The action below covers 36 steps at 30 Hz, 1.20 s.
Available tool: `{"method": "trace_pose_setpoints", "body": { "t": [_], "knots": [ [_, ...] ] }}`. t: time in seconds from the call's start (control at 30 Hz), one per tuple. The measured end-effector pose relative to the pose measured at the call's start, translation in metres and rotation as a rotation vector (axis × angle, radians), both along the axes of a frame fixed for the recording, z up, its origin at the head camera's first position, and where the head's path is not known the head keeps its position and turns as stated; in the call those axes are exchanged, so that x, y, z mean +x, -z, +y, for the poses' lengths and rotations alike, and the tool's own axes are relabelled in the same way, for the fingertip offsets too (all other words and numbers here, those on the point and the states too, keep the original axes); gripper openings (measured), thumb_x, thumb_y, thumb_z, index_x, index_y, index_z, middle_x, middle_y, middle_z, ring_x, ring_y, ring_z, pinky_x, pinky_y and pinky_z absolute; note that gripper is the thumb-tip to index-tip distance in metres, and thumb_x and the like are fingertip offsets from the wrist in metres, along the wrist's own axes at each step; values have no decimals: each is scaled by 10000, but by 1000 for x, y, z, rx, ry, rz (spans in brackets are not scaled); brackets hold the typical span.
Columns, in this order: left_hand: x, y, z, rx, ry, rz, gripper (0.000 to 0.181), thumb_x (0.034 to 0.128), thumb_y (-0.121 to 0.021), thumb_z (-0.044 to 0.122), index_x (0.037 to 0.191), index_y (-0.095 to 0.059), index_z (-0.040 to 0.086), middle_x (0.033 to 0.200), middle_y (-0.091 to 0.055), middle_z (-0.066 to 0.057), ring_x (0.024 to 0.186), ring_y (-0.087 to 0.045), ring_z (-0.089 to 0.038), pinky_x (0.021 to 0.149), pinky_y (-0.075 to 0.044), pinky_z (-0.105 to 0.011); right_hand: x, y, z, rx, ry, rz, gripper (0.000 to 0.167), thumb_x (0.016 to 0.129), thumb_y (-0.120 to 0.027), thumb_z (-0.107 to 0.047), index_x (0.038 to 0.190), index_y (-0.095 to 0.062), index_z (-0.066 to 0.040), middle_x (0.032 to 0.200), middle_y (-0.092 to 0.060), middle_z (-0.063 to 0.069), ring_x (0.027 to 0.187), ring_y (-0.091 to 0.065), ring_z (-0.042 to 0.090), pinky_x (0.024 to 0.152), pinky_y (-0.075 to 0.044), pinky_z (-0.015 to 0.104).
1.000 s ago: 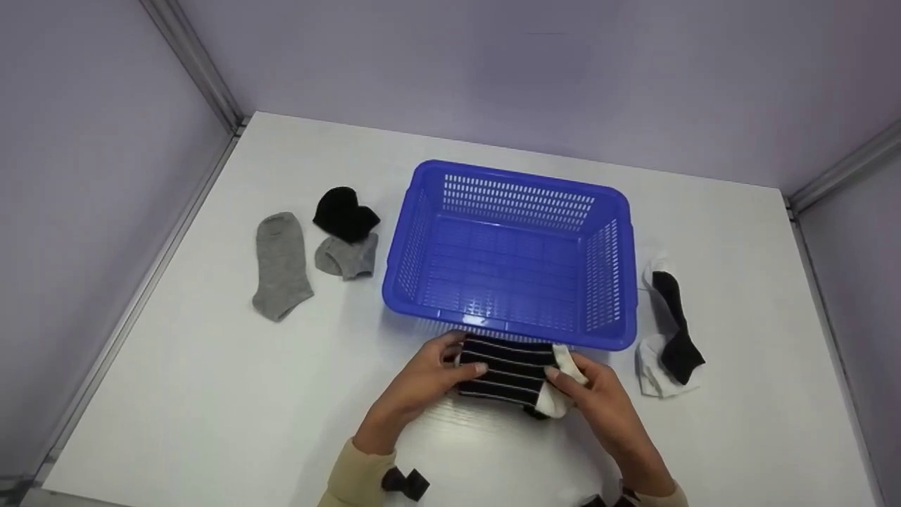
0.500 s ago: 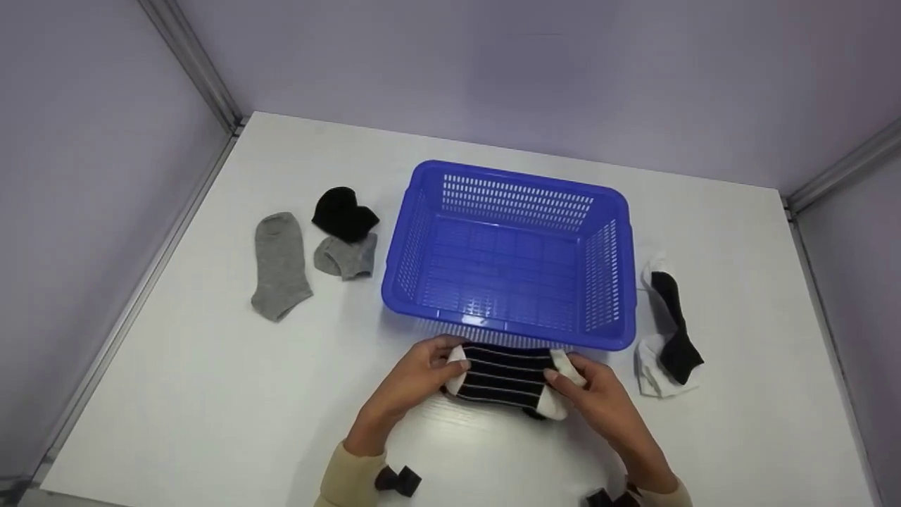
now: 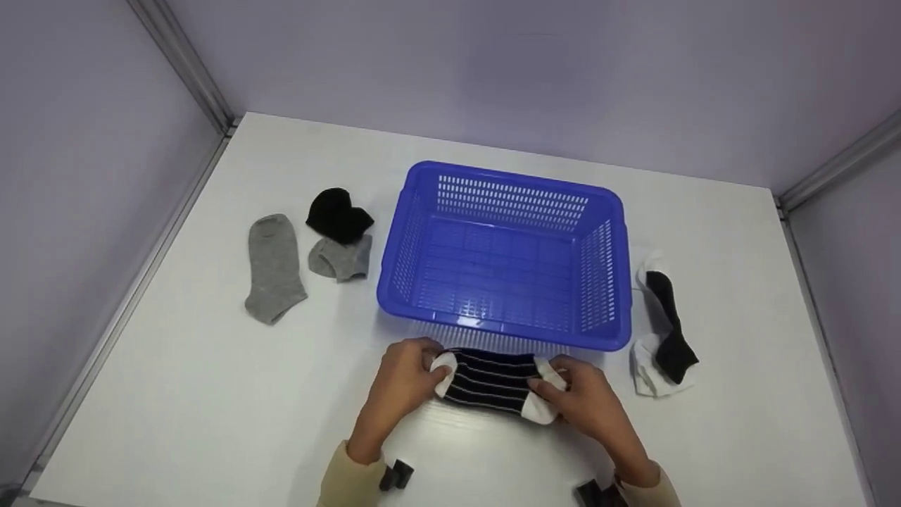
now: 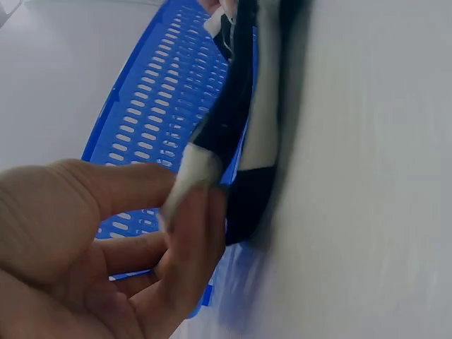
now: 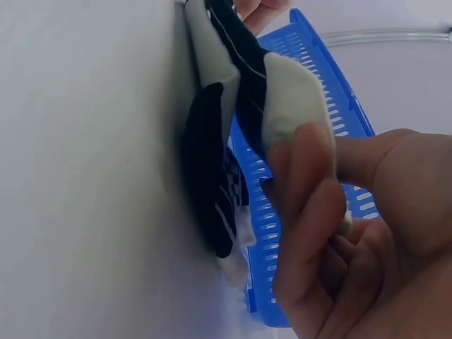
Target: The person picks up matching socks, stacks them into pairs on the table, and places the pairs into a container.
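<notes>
A black sock with thin white stripes and white ends [image 3: 493, 382] is stretched sideways just in front of the blue basket [image 3: 502, 328]. My left hand [image 3: 403, 377] pinches its white left end between thumb and fingers, and my right hand [image 3: 588, 400] pinches the white right end. The left wrist view shows the left fingers [image 4: 191, 226] on the white tip of the striped sock [image 4: 224, 127]. Beneath it, in the right wrist view, lies more black and white fabric [image 5: 205, 169], close to the table; the right hand [image 5: 318, 233] grips the upper sock's white part [image 5: 296, 99].
Left of the basket lie a long grey sock [image 3: 273, 267], a black sock [image 3: 339, 215] and a smaller grey sock [image 3: 343, 258]. To its right are black and white socks [image 3: 676, 355]. Walls stand behind the white table [image 3: 211, 394] and at both sides.
My left hand has moved left from the striped part to the white end, which now shows. Both hands and the sock sit slightly lower and further left in view.
</notes>
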State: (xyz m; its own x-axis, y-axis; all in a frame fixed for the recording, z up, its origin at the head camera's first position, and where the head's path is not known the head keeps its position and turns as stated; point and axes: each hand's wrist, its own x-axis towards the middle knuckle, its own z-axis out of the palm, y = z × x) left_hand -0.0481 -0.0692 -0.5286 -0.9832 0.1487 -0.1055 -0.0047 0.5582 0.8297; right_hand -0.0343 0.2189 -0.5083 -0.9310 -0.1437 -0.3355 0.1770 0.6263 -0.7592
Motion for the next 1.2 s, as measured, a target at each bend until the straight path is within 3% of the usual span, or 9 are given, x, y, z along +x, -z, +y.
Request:
{"method": "trace_pose_setpoints", "body": {
  "t": [0.17,0.37,0.6,0.7,0.87,1.0,1.2],
  "knots": [
    [1,-1,1,-55,-11,19,219,866,-792,59,1065,-781,-31,635,-443,81,591,-409,-80,533,-354,-226,0,4,-4,131,9,54,261,926,-803,-278,868,-622,-99,589,-494,-55,463,-470,70,452,-363,229],
    [1,-1,1,-103,-12,10,222,886,-788,117,1078,-779,5,676,-511,62,613,-455,-87,540,-371,-242,0,4,-7,188,3,105,405,906,-823,-268,740,-480,-133,668,-343,-59,587,-343,86,533,-263,228],
    [2,-4,2,-72,-4,31,134,887,-796,124,971,-737,37,653,-466,82,613,-455,-82,551,-396,-248,-1,0,-7,135,11,115,238,904,-828,-248,834,-644,-113,713,-502,-52,637,-458,96,567,-353,243],
    [2,-3,4,-102,-10,19,138,886,-793,125,968,-716,46,673,-499,63,634,-484,-102,570,-423,-276,-2,1,-7,137,21,123,205,904,-827,-232,855,-672,-108,722,-522,-42,643,-464,105,575,-356,250],
    [6,0,8,-189,-27,-5,282,892,-773,160,1124,-685,27,908,-646,-71,811,-626,-224,677,-518,-417,-1,7,-9,228,23,156,282,872,-853,-238,960,-637,-79,827,-530,11,732,-471,148,652,-367,300],
    [9,-1,12,-204,-26,-5,342,919,-754,201,1196,-678,14,1055,-679,-127,952,-675,-296,778,-553,-500,-1,9,-10,261,30,182,401,841,-881,-224,1067,-589,-67,936,-544,47,820,-490,174,708,-384,329],
    [9,-2,16,-160,3,4,428,906,-785,188,1235,-663,-55,893,-636,-64,811,-582,-180,686,-499,-363,-4,10,-10,250,10,155,353,848,-865,-191,985,-565,-65,872,-495,36,785,-463,176,688,-353,331]
  ]
}}
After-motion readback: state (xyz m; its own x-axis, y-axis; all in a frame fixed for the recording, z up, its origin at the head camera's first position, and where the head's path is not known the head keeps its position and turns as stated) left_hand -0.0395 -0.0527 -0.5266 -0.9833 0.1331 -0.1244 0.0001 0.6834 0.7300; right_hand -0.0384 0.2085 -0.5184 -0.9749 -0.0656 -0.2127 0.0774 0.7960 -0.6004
